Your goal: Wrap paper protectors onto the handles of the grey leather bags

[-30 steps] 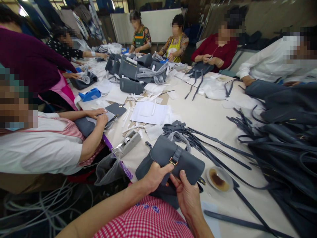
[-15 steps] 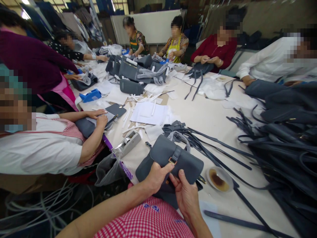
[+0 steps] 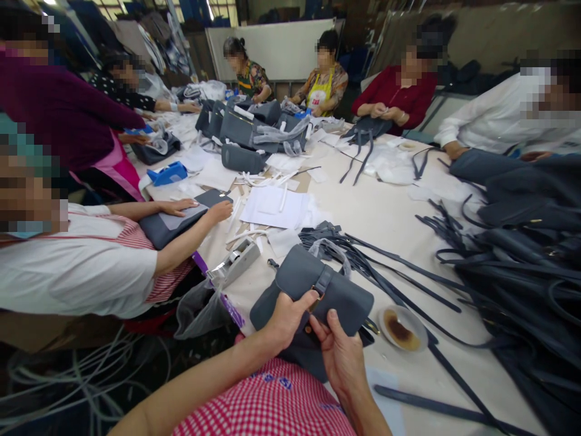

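A dark grey-blue bag (image 3: 336, 297) with a buckled strap on its flap rests against my checked apron at the table's near edge. My left hand (image 3: 288, 318) is closed on the flap's lower edge, its thumb at the buckle (image 3: 317, 293). On the other side, my right hand (image 3: 338, 348) pinches the flap's edge between thumb and fingers. A round copper-coloured stud (image 3: 308, 329) shows below the flap, between the two hands. Clear plastic wraps the bag's top handle (image 3: 333, 248).
Dark straps (image 3: 358, 254) lie beyond the bag, and a dish of brown liquid (image 3: 403, 328) stands at its right. A tape dispenser (image 3: 238, 260) is at the left. Dark bags (image 3: 521, 272) are heaped at the right. Several people sit or stand around the table (image 3: 376, 212).
My left thumb has shifted slightly at the buckle, and the stud under the flap shows more. The person at the left has moved one hand outward along their bag.
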Action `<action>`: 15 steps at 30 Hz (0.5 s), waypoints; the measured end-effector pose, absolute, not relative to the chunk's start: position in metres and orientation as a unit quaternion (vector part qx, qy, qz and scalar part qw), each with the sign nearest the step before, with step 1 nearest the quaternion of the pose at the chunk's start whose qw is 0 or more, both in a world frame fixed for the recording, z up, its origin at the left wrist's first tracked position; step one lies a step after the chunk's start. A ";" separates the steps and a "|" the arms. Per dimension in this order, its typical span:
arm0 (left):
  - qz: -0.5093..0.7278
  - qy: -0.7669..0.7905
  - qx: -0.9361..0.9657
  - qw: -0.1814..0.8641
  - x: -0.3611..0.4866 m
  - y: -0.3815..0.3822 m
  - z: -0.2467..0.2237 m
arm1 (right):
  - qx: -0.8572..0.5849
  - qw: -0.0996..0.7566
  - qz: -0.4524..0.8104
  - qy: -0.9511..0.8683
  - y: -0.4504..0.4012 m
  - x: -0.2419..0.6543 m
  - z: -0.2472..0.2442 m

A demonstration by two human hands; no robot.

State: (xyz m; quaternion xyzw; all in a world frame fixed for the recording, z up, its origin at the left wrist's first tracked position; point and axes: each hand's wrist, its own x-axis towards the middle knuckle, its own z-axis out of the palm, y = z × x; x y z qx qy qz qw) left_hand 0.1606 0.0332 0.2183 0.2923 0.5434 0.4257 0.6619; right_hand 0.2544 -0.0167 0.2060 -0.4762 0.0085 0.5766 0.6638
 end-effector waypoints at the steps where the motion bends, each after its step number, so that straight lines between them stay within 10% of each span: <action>1: 0.428 0.531 0.310 0.662 0.162 0.033 0.219 | -0.474 0.665 0.577 0.013 -0.017 0.255 0.206; 11: 0.380 0.499 0.371 0.685 0.156 0.028 0.214 | -0.491 0.652 0.578 -0.004 -0.018 0.262 0.211; 15: 0.373 0.498 0.363 0.693 0.155 0.030 0.213 | -0.586 0.462 0.657 -0.108 -0.036 0.285 0.211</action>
